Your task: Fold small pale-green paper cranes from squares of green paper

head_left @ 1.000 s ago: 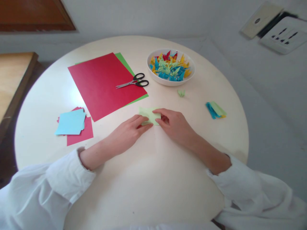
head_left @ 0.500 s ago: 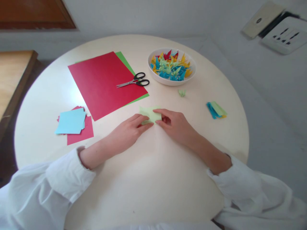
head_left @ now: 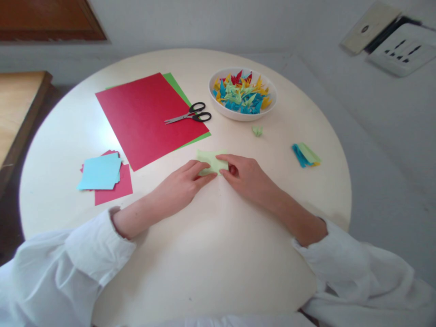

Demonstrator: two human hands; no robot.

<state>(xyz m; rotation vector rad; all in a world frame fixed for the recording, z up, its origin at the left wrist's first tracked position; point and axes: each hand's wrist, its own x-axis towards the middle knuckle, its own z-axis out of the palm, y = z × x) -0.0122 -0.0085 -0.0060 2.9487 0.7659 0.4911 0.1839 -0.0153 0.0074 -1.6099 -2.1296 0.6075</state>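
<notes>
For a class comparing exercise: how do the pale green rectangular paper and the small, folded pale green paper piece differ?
The left hand and right hand hold the rectangular paper; the folded piece lies untouched on the round white table. The rectangular paper looks broader and flatter; the folded piece is compact, with pointed parts. Both are pale green.

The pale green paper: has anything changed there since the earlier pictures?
Nothing visibly changed beyond a slight shift of the whole view. The left hand and right hand still hold the pale green paper; neither let go. The scissors, white bowl and red sheet stayed put.
</notes>
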